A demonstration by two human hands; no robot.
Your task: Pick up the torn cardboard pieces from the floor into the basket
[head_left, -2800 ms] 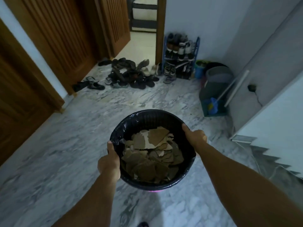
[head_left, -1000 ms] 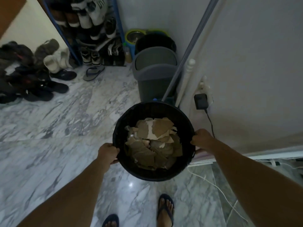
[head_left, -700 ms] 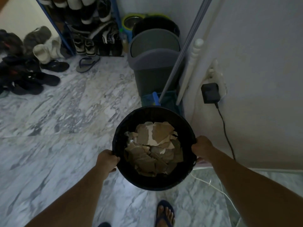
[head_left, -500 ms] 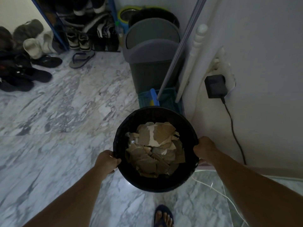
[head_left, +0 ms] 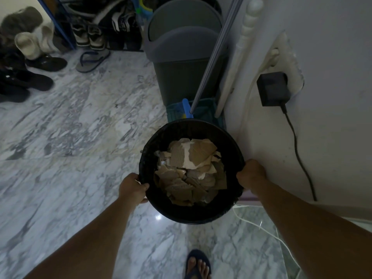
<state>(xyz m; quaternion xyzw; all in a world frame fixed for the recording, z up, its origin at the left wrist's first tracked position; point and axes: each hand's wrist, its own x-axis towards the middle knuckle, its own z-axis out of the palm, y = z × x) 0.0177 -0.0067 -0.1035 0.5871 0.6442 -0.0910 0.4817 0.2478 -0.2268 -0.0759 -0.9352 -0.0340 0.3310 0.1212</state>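
Left hand (head_left: 131, 187): clenched on the basket (head_left: 229, 146) rim, near left side; thumb over the lip, fingers (head_left: 144, 200) curled beneath.
Right hand (head_left: 251, 174): clenched on the opposite rim, knuckles toward the wall (head_left: 332, 117).
Grip rationale: held at two opposite points, probably to keep the load level and off the floor.
Basket: black, bag-lined, suspended between both sets of fingers, opening facing up.
Torn cardboard pieces (head_left: 191, 172): heaped inside the basket, between the two hands, below rim level; none seen on the marble floor (head_left: 70, 137) left of the left fingers.
Grey bin (head_left: 181, 63): just beyond the fingertips, past the far rim, beside a broom handle (head_left: 213, 59).
Charger (head_left: 272, 88): plugged into the wall above the right fingers, cable hanging behind the right wrist.
Task status: collection judged complete, though dim light and blur left the floor corners uncertain.
Likely next step: setting down or emptying near the grey bin.
Risk: white cord (head_left: 261, 226) on the floor below the right hand, close to a sandalled foot (head_left: 197, 264).
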